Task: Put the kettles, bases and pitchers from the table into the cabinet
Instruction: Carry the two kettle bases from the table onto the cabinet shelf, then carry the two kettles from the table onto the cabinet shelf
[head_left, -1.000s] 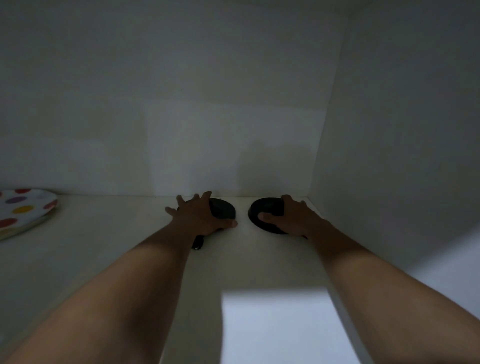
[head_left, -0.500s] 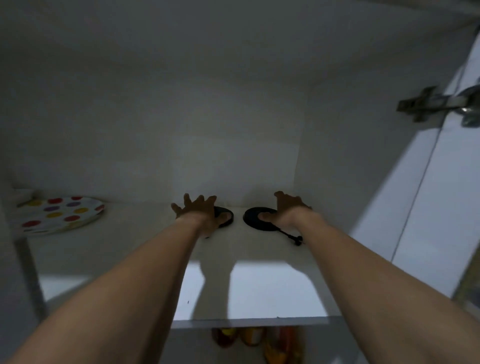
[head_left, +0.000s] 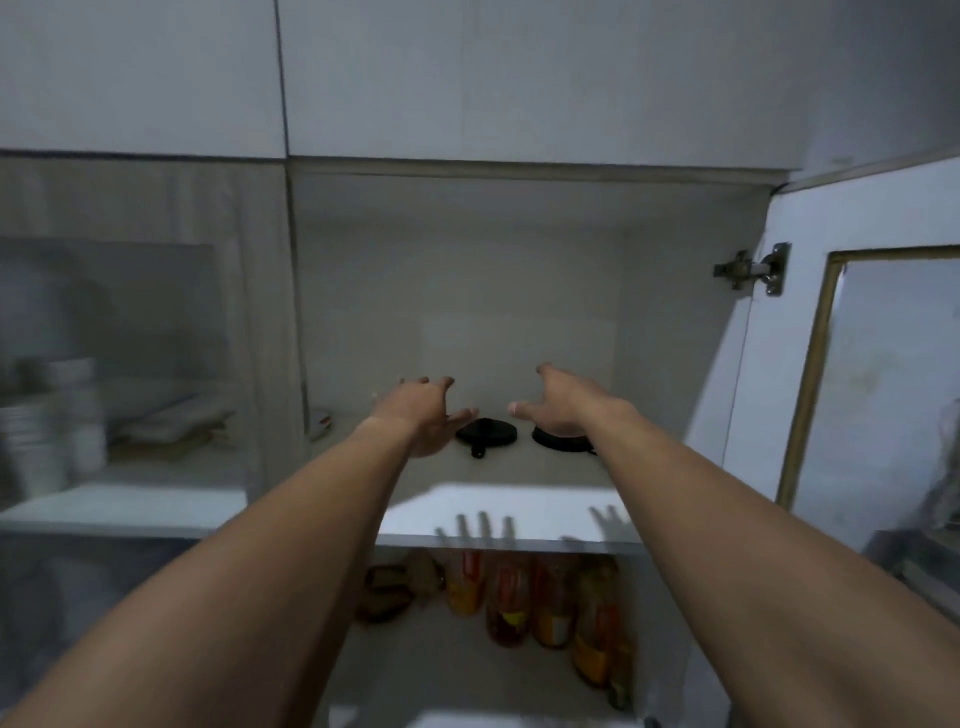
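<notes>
Two black kettle bases (head_left: 487, 432) sat side by side at the back of the cabinet shelf (head_left: 519, 535), at 12 o'clock, as the left hand (head_left: 423, 415) and right hand (head_left: 563, 405) hovered empty above them, fingers spread, the placing step apparently done and kettles and pitchers likely next.

We see two long bare arms, one on each side. No sleeves cover them as far back as we can see. The left hand (head_left: 423, 421) has no glove on it, and the right hand (head_left: 563, 408) has none too. We spot no watch, band or ring, though the light is dim and the fingers (head_left: 441, 383) look a bit blurry, so a thin ring could be missed.
</notes>
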